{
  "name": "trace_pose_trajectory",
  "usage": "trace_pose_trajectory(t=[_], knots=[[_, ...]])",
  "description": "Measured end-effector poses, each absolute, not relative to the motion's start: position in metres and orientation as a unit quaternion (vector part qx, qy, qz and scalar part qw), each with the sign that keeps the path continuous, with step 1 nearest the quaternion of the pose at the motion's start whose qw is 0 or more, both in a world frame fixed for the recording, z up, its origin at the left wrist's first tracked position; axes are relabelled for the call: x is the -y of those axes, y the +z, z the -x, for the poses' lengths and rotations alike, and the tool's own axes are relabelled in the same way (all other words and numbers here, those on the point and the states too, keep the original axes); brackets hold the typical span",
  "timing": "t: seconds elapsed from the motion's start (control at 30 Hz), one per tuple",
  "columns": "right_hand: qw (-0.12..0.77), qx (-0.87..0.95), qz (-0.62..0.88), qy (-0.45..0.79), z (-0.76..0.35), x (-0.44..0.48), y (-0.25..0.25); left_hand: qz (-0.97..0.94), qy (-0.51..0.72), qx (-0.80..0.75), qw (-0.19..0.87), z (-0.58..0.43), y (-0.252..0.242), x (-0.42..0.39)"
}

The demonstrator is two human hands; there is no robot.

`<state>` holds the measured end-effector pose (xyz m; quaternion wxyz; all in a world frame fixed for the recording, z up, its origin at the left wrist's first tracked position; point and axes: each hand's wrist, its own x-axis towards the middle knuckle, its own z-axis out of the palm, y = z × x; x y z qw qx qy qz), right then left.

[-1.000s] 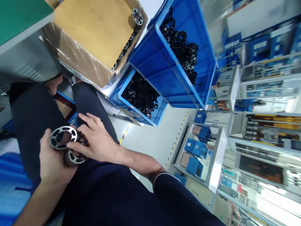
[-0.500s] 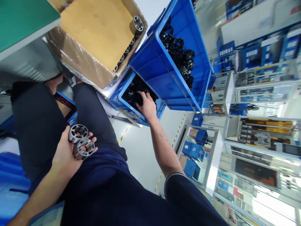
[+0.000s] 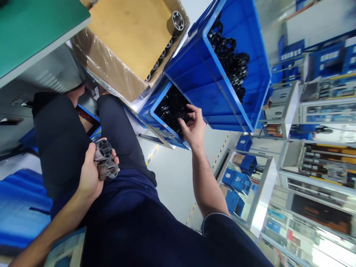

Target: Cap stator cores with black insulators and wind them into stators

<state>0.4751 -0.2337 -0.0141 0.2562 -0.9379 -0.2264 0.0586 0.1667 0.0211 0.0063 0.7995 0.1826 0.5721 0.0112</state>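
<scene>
In my left hand point(image 3: 91, 170), closed and held over my lap, are two ring-shaped metal stator cores with slotted ends. The upper stator core point(image 3: 99, 150) lies against the lower stator core point(image 3: 104, 170), their end faces turned to the right. My right hand point(image 3: 194, 128) is over the small blue bin point(image 3: 160, 120), its thumb and fingers curled at the black plastic parts point(image 3: 171, 107) that fill it. Dark pieces show between the thumb and index finger, but I cannot make out exactly what is pinched.
A large blue crate point(image 3: 214, 92) with black ring-shaped parts point(image 3: 232, 61) stands tilted behind the small bin. Left of it is a plastic-lined cardboard box point(image 3: 111, 70) with a yellow sheet point(image 3: 130, 33); one stator core point(image 3: 177, 21) stands at its corner. A green tabletop point(image 3: 39, 29) lies upper left.
My right hand has lifted a little and shifted toward the right side of the small bin. My left hand has turned the two stator cores more sideways. The whole view has shifted slightly.
</scene>
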Motion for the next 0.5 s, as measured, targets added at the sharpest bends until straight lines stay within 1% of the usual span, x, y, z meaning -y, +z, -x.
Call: trace_pose_trajectory(t=[0.13, 0.2, 0.3, 0.4, 0.5], knots=[[0.365, 0.232, 0.901, 0.041, -0.457, 0.223, -0.006, -0.244, 0.045, -0.525, 0.814, -0.164, 0.004, -0.022], [0.421, 0.264, 0.867, 0.046, -0.432, 0.206, 0.003, -0.279, 0.056, -0.457, 0.843, -0.16, 0.005, -0.022], [0.509, 0.356, 0.776, 0.107, -0.382, 0.168, 0.021, -0.321, 0.087, -0.338, 0.881, -0.154, 0.013, -0.026], [0.532, 0.421, 0.708, 0.195, -0.343, 0.13, 0.041, -0.393, 0.119, -0.285, 0.866, -0.148, 0.026, -0.033], [0.541, 0.431, 0.691, 0.209, -0.33, 0.102, 0.055, -0.436, 0.141, -0.303, 0.836, -0.141, 0.036, -0.04]])
